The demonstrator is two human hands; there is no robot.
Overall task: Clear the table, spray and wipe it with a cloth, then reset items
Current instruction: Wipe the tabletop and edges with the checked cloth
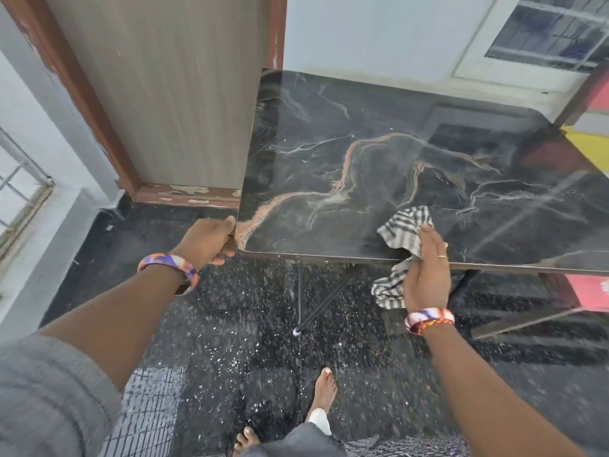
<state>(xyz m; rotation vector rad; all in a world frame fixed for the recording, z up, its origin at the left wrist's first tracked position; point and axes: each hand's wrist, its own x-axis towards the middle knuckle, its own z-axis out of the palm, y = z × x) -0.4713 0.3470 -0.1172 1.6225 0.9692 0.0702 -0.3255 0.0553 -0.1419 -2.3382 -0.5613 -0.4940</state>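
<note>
A black marble-patterned table point(379, 166) with orange and white veins fills the upper right of the head view; nothing but the cloth lies on its top. My left hand point(209, 239) grips the table's near left corner. My right hand point(426, 268) presses a grey and white striped cloth point(407, 229) against the table's front edge. Part of the cloth lies on the top and part hangs below the edge. No spray bottle is in view.
A grey wooden door point(171, 94) with a brown frame stands just left of the table. Dark speckled floor point(250, 341) lies below, with my bare feet point(324, 390) on it. The table's thin black leg point(319, 308) slants down. Red and yellow furniture point(590, 140) sits at the right.
</note>
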